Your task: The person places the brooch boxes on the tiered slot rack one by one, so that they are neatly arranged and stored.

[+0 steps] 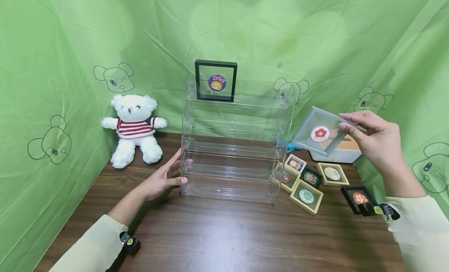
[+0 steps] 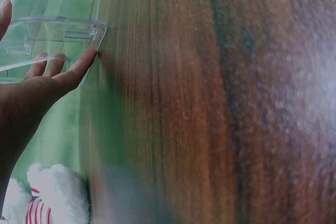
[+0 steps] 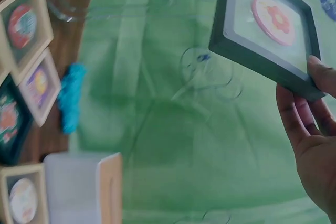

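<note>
Three green walls (image 1: pixel 245 30) border a brown tabletop (image 1: pixel 217 237), right grip (image 1: pixel 374 136) pinching a grey frame (image 1: pixel 320 134), left grip (image 1: pixel 163 180) spread against a rack (image 1: pixel 229 171).

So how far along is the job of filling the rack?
Early on, it seems. Done: one black frame stands on the top tier of the rack. In hand: the right hand holds a grey frame off the table, while the left hand touches the rack's side. Probably left: six frames lying on the table.
</note>
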`<state>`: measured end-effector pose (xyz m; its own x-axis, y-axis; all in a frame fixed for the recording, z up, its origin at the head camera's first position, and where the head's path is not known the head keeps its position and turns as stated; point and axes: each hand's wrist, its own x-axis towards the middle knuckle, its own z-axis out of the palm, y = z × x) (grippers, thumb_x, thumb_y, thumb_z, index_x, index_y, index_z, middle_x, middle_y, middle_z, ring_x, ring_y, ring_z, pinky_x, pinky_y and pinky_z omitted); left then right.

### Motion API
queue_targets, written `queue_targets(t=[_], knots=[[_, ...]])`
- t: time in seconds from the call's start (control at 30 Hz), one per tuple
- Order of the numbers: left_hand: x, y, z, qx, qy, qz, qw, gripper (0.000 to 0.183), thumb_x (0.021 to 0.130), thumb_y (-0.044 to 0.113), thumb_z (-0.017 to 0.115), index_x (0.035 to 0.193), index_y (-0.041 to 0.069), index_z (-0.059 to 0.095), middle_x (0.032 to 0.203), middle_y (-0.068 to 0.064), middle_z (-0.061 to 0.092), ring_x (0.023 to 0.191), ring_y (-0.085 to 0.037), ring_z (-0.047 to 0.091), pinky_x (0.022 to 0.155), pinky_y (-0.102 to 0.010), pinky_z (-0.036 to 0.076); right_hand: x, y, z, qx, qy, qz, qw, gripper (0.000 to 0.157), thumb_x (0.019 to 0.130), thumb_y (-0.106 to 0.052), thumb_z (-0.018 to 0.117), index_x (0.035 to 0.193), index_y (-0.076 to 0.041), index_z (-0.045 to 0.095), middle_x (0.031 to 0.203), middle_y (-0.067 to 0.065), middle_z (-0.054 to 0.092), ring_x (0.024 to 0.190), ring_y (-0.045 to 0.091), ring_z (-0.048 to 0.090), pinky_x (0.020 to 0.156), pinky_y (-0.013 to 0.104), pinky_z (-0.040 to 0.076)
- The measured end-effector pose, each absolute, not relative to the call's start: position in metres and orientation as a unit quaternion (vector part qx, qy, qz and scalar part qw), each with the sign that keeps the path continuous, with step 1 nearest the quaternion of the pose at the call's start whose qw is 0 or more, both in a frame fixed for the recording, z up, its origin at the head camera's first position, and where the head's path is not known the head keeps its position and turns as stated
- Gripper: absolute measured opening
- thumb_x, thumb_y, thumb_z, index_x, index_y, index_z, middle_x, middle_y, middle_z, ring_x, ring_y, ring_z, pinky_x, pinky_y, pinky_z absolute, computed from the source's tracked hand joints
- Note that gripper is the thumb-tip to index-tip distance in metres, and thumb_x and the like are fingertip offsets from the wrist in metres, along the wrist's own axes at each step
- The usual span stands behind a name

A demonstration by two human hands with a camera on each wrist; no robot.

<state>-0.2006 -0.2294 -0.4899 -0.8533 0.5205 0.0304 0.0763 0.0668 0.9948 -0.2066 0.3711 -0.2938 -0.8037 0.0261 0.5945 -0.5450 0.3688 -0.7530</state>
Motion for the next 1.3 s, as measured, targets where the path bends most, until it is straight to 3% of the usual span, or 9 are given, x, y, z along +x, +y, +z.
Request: queue_targets(t=[0.13,0.43,0.77,1.0,1.3], knots=[[-0.200,-0.229,-0.489,0.208,0.711,0.649,0.171,0.114,0.104,0.004,0.074,0.178,0.039,-0.006,0.179,-0.025,0.032,0.168,-0.051,0.019,0.126,-0.073,0.028,-0.218,0.351,-0.280,0.211,-0.693,0.631,0.278,0.030,0.087,0.025,0.077,0.117,0.025,0.072,0.104,0.007,0.081,0.094,0.013,0.076,0.088,0.022,0.062],[-0.200,-0.229,-0.490,0.208,0.712,0.649,0.169,0.114,0.104,0.004,0.074,0.178,0.039,-0.005,0.179,-0.025,0.033,0.168,-0.051,0.019,0.127,-0.073,0.026,-0.239,0.303,-0.249,0.226,-0.599,0.710,0.294,0.027,0.083,0.026,0.081,0.110,0.020,0.077,0.100,0.015,0.081,0.095,0.020,0.073,0.094,0.026,0.064],[-0.199,-0.230,-0.490,0.206,0.714,0.648,0.169,0.113,0.104,0.006,0.074,0.178,0.040,-0.004,0.179,-0.023,0.033,0.168,-0.051,0.018,0.127,-0.074,0.027,-0.268,0.260,-0.222,0.195,-0.542,0.767,0.284,0.031,0.081,0.019,0.087,0.111,0.016,0.079,0.097,0.015,0.079,0.078,0.022,0.077,0.081,0.032,0.067],[-0.199,-0.231,-0.492,0.208,0.712,0.647,0.173,0.113,0.105,0.005,0.074,0.178,0.039,-0.005,0.180,-0.023,0.033,0.168,-0.052,0.018,0.126,-0.073,0.031,-0.287,0.241,-0.210,0.139,-0.529,0.786,0.286,0.038,0.076,0.010,0.095,0.111,0.010,0.082,0.106,0.014,0.076,0.081,0.022,0.079,0.088,0.036,0.066],[-0.200,-0.231,-0.490,0.202,0.713,0.648,0.175,0.112,0.105,0.008,0.074,0.178,0.040,-0.005,0.180,-0.020,0.033,0.169,-0.055,0.013,0.126,-0.075,0.031,-0.305,0.234,-0.209,0.102,-0.514,0.794,0.308,0.034,0.077,0.011,0.094,0.109,0.006,0.083,0.107,0.012,0.077,0.080,0.021,0.076,0.088,0.037,0.065]])
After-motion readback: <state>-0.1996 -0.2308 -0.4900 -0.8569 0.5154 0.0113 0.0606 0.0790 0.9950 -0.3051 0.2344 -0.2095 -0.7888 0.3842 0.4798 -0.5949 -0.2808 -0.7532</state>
